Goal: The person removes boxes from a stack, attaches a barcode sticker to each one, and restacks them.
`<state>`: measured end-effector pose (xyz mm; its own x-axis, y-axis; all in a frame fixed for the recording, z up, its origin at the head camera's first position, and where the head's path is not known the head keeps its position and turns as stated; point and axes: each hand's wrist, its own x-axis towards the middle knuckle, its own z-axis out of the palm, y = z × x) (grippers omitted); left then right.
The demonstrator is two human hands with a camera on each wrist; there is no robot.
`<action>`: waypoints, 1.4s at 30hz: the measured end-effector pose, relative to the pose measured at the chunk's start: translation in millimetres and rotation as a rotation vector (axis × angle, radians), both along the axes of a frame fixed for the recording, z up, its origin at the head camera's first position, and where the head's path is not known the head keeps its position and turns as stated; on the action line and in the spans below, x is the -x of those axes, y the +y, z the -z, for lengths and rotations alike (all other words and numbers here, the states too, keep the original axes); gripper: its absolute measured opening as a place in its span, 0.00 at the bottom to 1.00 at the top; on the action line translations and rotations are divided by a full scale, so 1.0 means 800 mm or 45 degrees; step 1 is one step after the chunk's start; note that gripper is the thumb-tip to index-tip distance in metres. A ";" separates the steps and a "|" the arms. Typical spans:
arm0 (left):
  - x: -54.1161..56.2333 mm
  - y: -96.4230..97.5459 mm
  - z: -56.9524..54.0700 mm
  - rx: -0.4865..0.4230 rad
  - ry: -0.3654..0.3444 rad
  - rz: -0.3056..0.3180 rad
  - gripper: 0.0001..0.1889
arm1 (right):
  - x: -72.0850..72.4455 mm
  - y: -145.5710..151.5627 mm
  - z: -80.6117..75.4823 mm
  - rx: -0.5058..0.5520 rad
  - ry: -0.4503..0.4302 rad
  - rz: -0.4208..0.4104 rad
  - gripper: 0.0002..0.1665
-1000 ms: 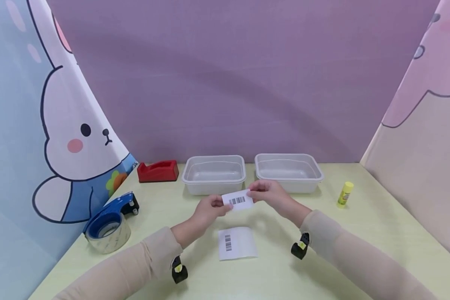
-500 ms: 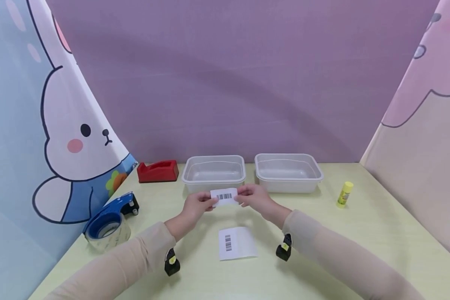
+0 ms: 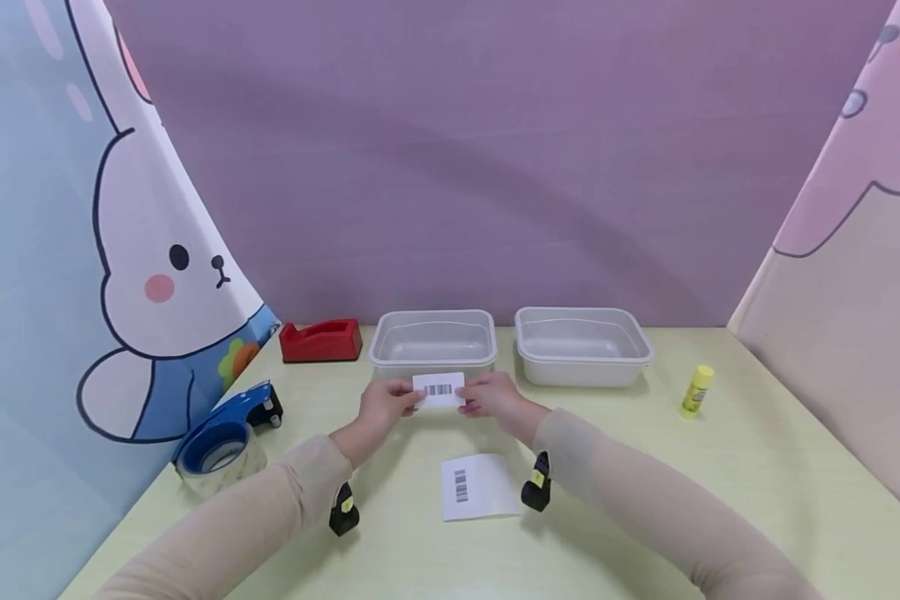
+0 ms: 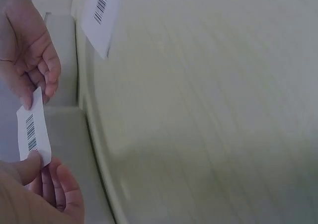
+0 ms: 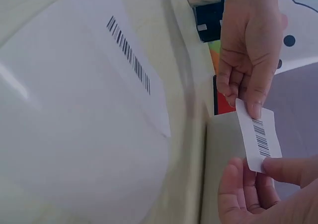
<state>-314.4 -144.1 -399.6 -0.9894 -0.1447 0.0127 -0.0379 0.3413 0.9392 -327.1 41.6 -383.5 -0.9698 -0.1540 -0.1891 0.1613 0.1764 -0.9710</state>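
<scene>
Between both hands a small white barcode label point(image 3: 438, 390) is held up by its two short ends, just in front of the left plastic tub. My left hand point(image 3: 381, 408) pinches its left end between thumb and fingers. The right end is pinched by my right hand point(image 3: 501, 402). In the left wrist view the label point(image 4: 34, 132) spans the gap between the two thumbs, barcode side showing. On the table below lies a larger white sheet point(image 3: 487, 492) with a barcode along its left side, one edge slightly raised; neither hand touches it.
Two pale plastic tubs, the left one point(image 3: 432, 333) and the right one point(image 3: 585, 346), stand at the back. A red tape dispenser point(image 3: 321, 342) is left of them. A blue tape gun point(image 3: 225, 446) lies at the left edge, and a yellow glue stick point(image 3: 696, 390) stands at right.
Both hands have moved left with the label, bringing it in front of the left tub. The label has turned from tilted to nearly level. The larger sheet stays on the table.
</scene>
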 end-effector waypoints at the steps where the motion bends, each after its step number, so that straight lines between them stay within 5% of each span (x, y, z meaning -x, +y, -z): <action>1: 0.002 -0.001 0.000 0.011 -0.019 -0.012 0.10 | 0.003 -0.003 0.002 0.014 -0.014 0.010 0.15; 10: 0.027 -0.011 0.009 0.052 -0.136 -0.097 0.13 | 0.024 -0.023 0.018 0.153 -0.148 0.147 0.14; 23: 0.043 -0.013 0.010 0.024 -0.225 -0.190 0.15 | 0.039 -0.033 0.024 0.243 -0.197 0.228 0.17; 35: 0.053 -0.010 0.019 -0.085 -0.183 -0.261 0.16 | 0.043 -0.037 0.030 0.315 -0.191 0.255 0.17; 42: 0.054 -0.007 0.018 -0.008 -0.184 -0.289 0.16 | 0.045 -0.039 0.033 0.339 -0.174 0.259 0.17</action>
